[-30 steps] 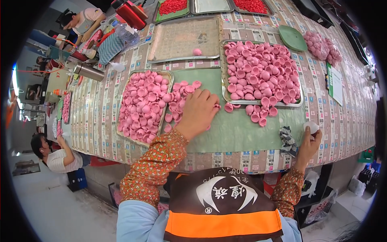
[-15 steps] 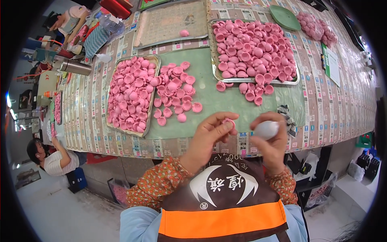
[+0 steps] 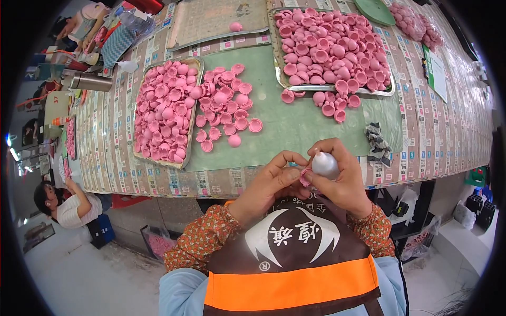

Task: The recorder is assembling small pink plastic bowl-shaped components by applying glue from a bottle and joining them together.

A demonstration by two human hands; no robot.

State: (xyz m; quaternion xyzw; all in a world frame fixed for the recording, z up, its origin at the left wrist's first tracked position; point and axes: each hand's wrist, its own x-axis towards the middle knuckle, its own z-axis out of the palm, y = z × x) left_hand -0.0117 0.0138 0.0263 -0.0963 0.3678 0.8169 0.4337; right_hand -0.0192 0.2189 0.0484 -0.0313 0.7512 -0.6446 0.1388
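Observation:
My left hand [image 3: 271, 180] pinches a small pink cup-shaped piece [image 3: 305, 177] just past the table's near edge. Wrapped in the fingers of my right hand [image 3: 342, 179] is a whitish squeeze bulb [image 3: 326, 165] with a narrow tip. Its thumb reaches over to the pink piece, so both hands meet there. A heap of loose pink cup pieces [image 3: 226, 100] lies on the green mat [image 3: 284, 131]. To its left stands a tray full of such pieces [image 3: 166, 113]; a second full tray [image 3: 332, 50] is at the back right, with several pieces spilled off its front edge.
A crumpled dark-and-white cloth [image 3: 377, 145] lies at the mat's right edge. Farther back are a nearly bare tray [image 3: 216, 23] with one pink piece, a green plate [image 3: 375, 10], and a clipboard [image 3: 435, 73]. A steel thermos [image 3: 91, 82] lies at left. Another person [image 3: 74, 203] sits at far left.
My right hand has brought the squeeze bulb leftward to the pink piece in my left hand. The hands, formerly apart, now touch. The table has shifted slightly upward in view.

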